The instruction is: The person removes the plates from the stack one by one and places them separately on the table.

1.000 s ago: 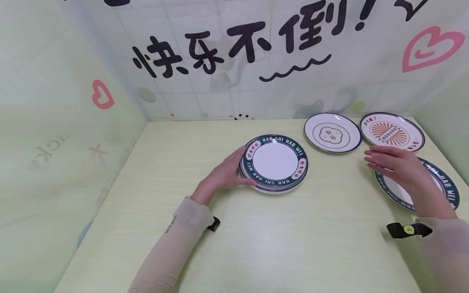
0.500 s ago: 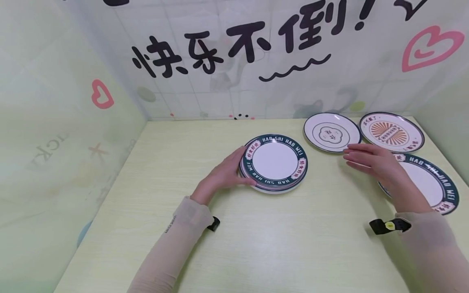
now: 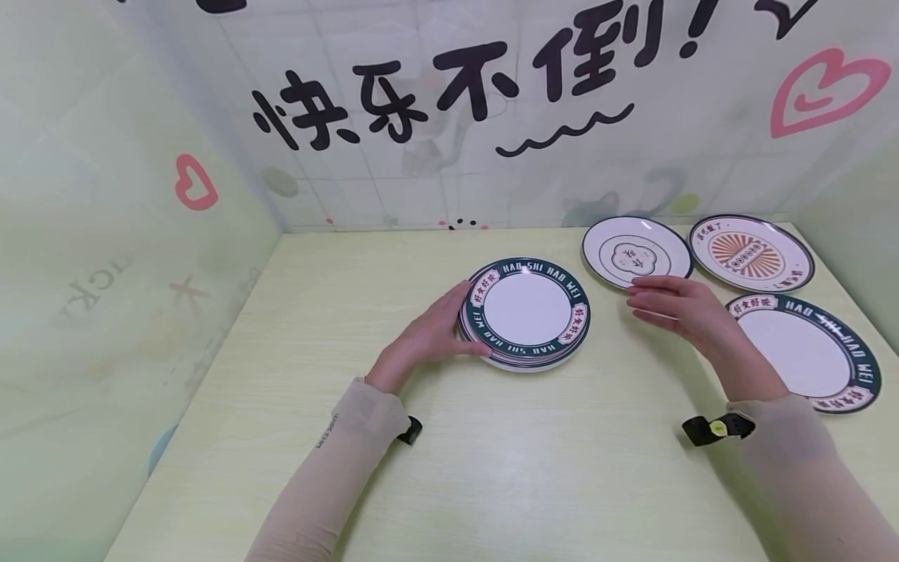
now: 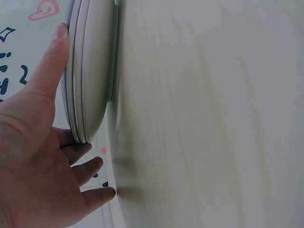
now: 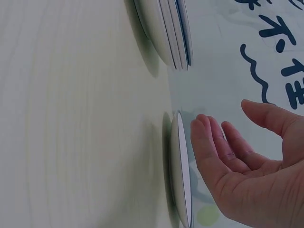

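In the head view, a stack of plates (image 3: 528,311) sits mid-table, its top plate white with a dark green lettered rim. My left hand (image 3: 437,326) holds the stack's left edge, thumb at the front and fingers farther back. The left wrist view shows several layered rims beside the left thumb (image 4: 50,61); part of the index finger is hidden. My right hand (image 3: 684,311) holds nothing, fingers gently bent, over the table's right half. It overlaps the near edge of a small blue-rimmed plate (image 3: 635,254). In the right wrist view, a gap separates the hand from that plate (image 5: 180,166).
A plate with an orange sunburst (image 3: 751,254) lies at the back right. A large green-rimmed plate (image 3: 808,351) lies before it, partly behind the right forearm. A printed backdrop (image 3: 449,179) stands along the rear edge of the pale wooden table (image 3: 534,468).
My right hand has moved left, from over the large green-rimmed plate to the near side of the small blue-rimmed one. My left hand and the stack stay put.
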Motion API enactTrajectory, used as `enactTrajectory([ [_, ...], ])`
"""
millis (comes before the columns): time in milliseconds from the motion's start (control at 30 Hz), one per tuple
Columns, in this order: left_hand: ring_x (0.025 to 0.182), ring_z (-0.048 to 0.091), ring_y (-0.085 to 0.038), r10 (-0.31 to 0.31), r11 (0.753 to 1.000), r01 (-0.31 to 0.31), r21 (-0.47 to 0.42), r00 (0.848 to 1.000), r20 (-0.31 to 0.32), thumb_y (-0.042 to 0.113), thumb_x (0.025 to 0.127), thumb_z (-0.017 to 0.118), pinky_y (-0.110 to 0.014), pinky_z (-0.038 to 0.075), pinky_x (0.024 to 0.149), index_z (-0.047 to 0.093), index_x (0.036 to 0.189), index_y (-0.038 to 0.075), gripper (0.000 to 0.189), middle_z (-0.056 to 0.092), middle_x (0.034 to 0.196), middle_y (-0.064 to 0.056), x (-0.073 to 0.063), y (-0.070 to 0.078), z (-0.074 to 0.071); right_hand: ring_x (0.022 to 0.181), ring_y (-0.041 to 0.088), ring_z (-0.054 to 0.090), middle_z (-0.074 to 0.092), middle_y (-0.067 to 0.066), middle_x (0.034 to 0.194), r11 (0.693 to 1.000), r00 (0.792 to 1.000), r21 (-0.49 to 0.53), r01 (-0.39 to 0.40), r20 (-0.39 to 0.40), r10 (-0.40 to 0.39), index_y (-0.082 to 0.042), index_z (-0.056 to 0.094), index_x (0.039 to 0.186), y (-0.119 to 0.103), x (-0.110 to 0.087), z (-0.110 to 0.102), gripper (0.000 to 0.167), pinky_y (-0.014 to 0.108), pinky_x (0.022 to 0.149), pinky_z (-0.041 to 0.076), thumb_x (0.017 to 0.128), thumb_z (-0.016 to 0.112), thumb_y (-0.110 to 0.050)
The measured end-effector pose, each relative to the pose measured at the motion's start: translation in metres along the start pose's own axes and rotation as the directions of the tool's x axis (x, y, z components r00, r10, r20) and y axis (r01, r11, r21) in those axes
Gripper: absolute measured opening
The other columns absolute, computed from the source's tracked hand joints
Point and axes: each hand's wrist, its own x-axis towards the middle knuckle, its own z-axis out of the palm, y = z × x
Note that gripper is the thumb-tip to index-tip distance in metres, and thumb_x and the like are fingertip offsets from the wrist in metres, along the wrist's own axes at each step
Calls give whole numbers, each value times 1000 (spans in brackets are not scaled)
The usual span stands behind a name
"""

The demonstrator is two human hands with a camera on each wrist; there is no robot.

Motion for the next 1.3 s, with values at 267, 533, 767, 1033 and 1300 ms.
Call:
enactTrajectory([
  [267, 157, 12, -26, 5, 1000, -5, -3, 1000, -3, 56, 72, 84, -46, 22, 127, 4, 162, 19, 126, 8, 170, -4, -1, 1, 0, 98, -1, 70, 72, -16, 106, 995, 1000, -95, -2, 29, 4, -3, 51, 129, 4, 9, 13, 33, 17, 87, 59, 99, 61, -13],
  [533, 157, 12, -25, 6, 1000, -6, -5, 1000, -6, 56, 71, 84, -45, 22, 127, 4, 162, 19, 126, 8, 170, -3, -3, 1, 1, 97, -3, 67, 68, -18, 104, 971, 999, -234, -39, 20, 45, 10, 35, 146, 8, 18, 32, 58, 16, 91, 57, 101, 58, -18],
  [767, 157, 12, -25, 13, 1000, -13, -2, 1000, -12, 57, 71, 84, -45, 22, 127, 5, 162, 19, 126, 9, 170, -3, -1, 0, 3, 90, -4, 67, 65, -12, 101, 965, 998, -253, -67, -2, 68, 11, 35, 147, 11, 27, 48, 57, 17, 88, 58, 100, 59, -12],
  [1033, 157, 12, -24, 6, 1000, -6, -4, 1000, -12, 57, 71, 84, -46, 23, 127, 4, 162, 20, 127, 9, 170, -3, 0, -1, 5, 81, -4, 60, 56, 9, 116, 898, 995, -431, -92, -75, 66, 7, 42, 145, 13, 39, 57, 60, 15, 80, 59, 96, 66, -18],
  [1300, 157, 13, -26, 27, 1000, -27, -12, 999, -25, 56, 71, 84, -47, 23, 127, 6, 162, 18, 126, 10, 170, -5, -1, -1, 5, 80, 9, 54, 51, 9, 106, 833, 993, -543, -104, -103, 58, 7, 46, 142, 15, 50, 60, 60, 13, 68, 54, 93, 70, -16],
])
